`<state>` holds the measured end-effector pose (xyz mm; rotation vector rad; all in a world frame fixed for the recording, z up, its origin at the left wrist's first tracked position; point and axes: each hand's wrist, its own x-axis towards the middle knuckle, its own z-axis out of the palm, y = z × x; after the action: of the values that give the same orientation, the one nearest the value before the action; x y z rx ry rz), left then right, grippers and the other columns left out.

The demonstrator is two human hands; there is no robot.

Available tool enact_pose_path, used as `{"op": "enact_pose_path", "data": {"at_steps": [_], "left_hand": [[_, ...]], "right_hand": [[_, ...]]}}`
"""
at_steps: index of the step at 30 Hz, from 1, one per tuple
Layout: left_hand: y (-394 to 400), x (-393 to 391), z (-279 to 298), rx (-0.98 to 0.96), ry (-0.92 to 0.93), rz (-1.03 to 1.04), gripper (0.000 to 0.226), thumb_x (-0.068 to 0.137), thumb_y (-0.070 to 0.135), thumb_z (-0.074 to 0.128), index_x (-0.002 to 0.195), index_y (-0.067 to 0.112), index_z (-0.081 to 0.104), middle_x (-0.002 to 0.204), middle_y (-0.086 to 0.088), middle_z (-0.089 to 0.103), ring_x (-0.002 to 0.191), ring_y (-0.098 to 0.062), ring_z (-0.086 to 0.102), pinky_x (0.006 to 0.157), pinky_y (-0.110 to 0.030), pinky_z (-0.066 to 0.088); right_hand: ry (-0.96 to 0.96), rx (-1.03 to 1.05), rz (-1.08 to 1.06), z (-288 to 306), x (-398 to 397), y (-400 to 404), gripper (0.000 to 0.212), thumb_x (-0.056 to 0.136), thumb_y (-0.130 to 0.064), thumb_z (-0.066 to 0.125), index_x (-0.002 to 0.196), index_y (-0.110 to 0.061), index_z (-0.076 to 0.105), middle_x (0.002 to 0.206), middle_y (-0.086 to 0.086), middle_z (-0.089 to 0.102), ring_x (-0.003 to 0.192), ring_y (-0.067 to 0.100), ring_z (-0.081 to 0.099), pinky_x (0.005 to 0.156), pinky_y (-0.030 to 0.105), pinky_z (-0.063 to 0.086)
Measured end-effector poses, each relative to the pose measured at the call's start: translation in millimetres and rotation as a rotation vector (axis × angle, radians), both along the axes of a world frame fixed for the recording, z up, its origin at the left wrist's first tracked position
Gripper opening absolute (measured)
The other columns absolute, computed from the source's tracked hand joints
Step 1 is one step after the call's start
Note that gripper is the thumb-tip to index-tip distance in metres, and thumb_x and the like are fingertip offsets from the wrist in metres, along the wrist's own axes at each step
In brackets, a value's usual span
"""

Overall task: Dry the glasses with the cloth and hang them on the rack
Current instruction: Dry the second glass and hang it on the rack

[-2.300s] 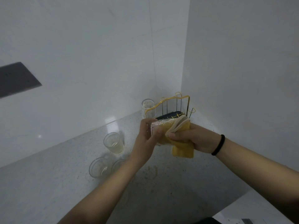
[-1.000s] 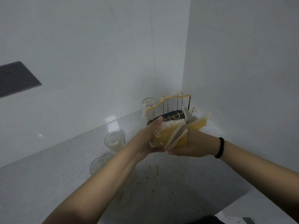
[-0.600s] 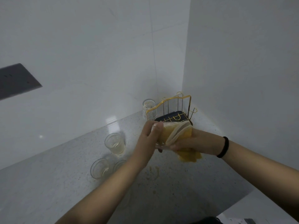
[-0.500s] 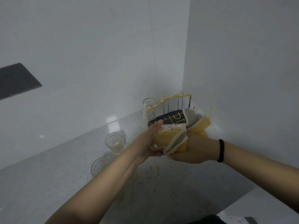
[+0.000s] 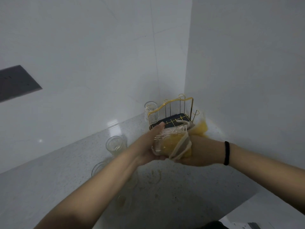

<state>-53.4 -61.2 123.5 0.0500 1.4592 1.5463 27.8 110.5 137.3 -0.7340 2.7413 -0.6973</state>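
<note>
Hands met over the countertop [image 5: 189, 192], in front of the corner where two pale walls joined. The left hand [image 5: 148, 146] cupped a clear patterned glass [image 5: 166, 139] from the near-left side, fingers [image 5: 158, 128] wrapped over its far side and pressed against it, so the glass lay tilted on its side in the air. The right hand [image 5: 199, 151] was closed around a yellow cloth [image 5: 183, 146] with a beige border, which was stuffed into the mouth of the glass; a loose tail of the cloth stuck out behind the hand toward the right wall [image 5: 247, 71]. A black band [image 5: 227, 152] circled the right wrist.

Just behind the held glass stood the rack [image 5: 175, 109], a gold wire frame over a dark tray, tucked tight into the corner with the right wall close beside it. One ribbed glass [image 5: 151, 111] stood at the rack's left edge, near the back wall [image 5: 90, 63]; whether it hung on a peg or stood beside the frame could not be told. The rack's upright wires on the right side showed bare.

To the left, on the counter, another glass [image 5: 115, 145] stood upright, and a third [image 5: 98, 168] was partly hidden by the left forearm. Faint wet rings [image 5: 153, 176] marked the counter beneath the hands. The counter ahead of the arms and to the near right lay open, ending at a lighter ledge [image 5: 272, 210] at the lower right.
</note>
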Motion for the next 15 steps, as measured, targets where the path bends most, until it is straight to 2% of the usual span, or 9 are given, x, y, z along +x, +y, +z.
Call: {"op": "enact_pose_path", "data": {"at_steps": [2, 4, 6, 8, 9, 10, 11, 13, 15], "left_hand": [[-3, -1, -1, -0.040, -0.055, -0.036, 0.050, 0.089, 0.062, 0.046, 0.108, 0.019, 0.061, 0.083, -0.005, 0.076, 0.070, -0.022, 0.073, 0.059, -0.033, 0.057], [-3, 0, -8, 0.032, 0.054, 0.016, 0.056, 0.087, 0.067, 0.045, 0.114, 0.021, 0.063, 0.100, -0.006, 0.075, 0.086, -0.025, 0.073, 0.070, -0.040, 0.060], [-2, 10, -18, 0.108, 0.426, 0.090, 0.055, 0.085, 0.067, 0.047, 0.120, 0.026, 0.057, 0.110, 0.007, 0.070, 0.096, -0.015, 0.070, 0.080, -0.036, 0.059], [0, 21, -28, 0.144, 0.786, 0.179, 0.044, 0.081, 0.062, 0.050, 0.116, 0.035, 0.048, 0.103, 0.015, 0.064, 0.089, 0.000, 0.065, 0.072, -0.024, 0.057], [3, 24, -30, 0.151, 0.855, 0.220, 0.041, 0.079, 0.060, 0.050, 0.112, 0.036, 0.046, 0.101, 0.013, 0.062, 0.085, 0.001, 0.064, 0.067, -0.023, 0.056], [4, 24, -30, 0.146, 0.853, 0.247, 0.041, 0.078, 0.061, 0.051, 0.109, 0.034, 0.047, 0.098, 0.011, 0.060, 0.081, 0.000, 0.064, 0.063, -0.024, 0.055], [4, 23, -26, 0.150, 0.785, 0.253, 0.042, 0.078, 0.062, 0.053, 0.106, 0.031, 0.051, 0.095, 0.008, 0.061, 0.076, -0.004, 0.065, 0.059, -0.025, 0.055], [2, 18, -16, 0.170, 0.445, 0.161, 0.045, 0.082, 0.063, 0.055, 0.100, 0.024, 0.064, 0.089, -0.002, 0.065, 0.067, -0.012, 0.065, 0.054, -0.027, 0.053], [-4, 12, -9, 0.184, 0.063, 0.024, 0.047, 0.087, 0.063, 0.051, 0.092, 0.023, 0.074, 0.082, -0.004, 0.069, 0.064, -0.016, 0.065, 0.055, -0.026, 0.053]], "right_hand": [[0.051, 0.035, 0.002, -2, 0, -2, 0.033, 0.092, -0.036, 0.047, 0.117, -0.017, 0.056, 0.115, -0.001, 0.060, 0.101, 0.010, 0.055, 0.091, 0.015, 0.040], [-0.044, -0.181, -0.086, 4, -4, 3, 0.020, 0.089, -0.028, 0.057, 0.106, -0.020, 0.061, 0.103, -0.009, 0.061, 0.091, 0.005, 0.055, 0.085, 0.017, 0.045], [-0.285, -0.568, -0.256, 12, -9, 11, 0.016, 0.082, -0.021, 0.066, 0.097, -0.024, 0.061, 0.098, -0.007, 0.063, 0.091, 0.010, 0.060, 0.083, 0.025, 0.050], [-0.556, -0.950, -0.350, 16, -11, 15, 0.026, 0.074, -0.020, 0.070, 0.099, -0.021, 0.063, 0.097, -0.002, 0.067, 0.092, 0.015, 0.063, 0.080, 0.026, 0.052], [-0.614, -1.021, -0.353, 15, -11, 14, 0.031, 0.072, -0.019, 0.068, 0.103, -0.019, 0.062, 0.100, 0.000, 0.067, 0.094, 0.016, 0.063, 0.079, 0.026, 0.052], [-0.618, -0.993, -0.329, 14, -11, 13, 0.035, 0.072, -0.020, 0.065, 0.107, -0.018, 0.060, 0.105, 0.003, 0.065, 0.097, 0.017, 0.062, 0.081, 0.026, 0.051], [-0.561, -0.877, -0.285, 14, -11, 13, 0.035, 0.075, -0.021, 0.065, 0.109, -0.020, 0.058, 0.109, 0.004, 0.063, 0.099, 0.017, 0.061, 0.083, 0.026, 0.051], [-0.338, -0.476, -0.147, 16, -7, 12, 0.027, 0.083, -0.027, 0.064, 0.108, -0.029, 0.055, 0.108, -0.009, 0.060, 0.095, 0.004, 0.058, 0.084, 0.020, 0.049], [-0.144, -0.205, -0.026, 16, -7, 13, 0.029, 0.086, -0.032, 0.059, 0.115, -0.027, 0.056, 0.111, -0.020, 0.052, 0.098, -0.004, 0.052, 0.091, 0.016, 0.042]]}}
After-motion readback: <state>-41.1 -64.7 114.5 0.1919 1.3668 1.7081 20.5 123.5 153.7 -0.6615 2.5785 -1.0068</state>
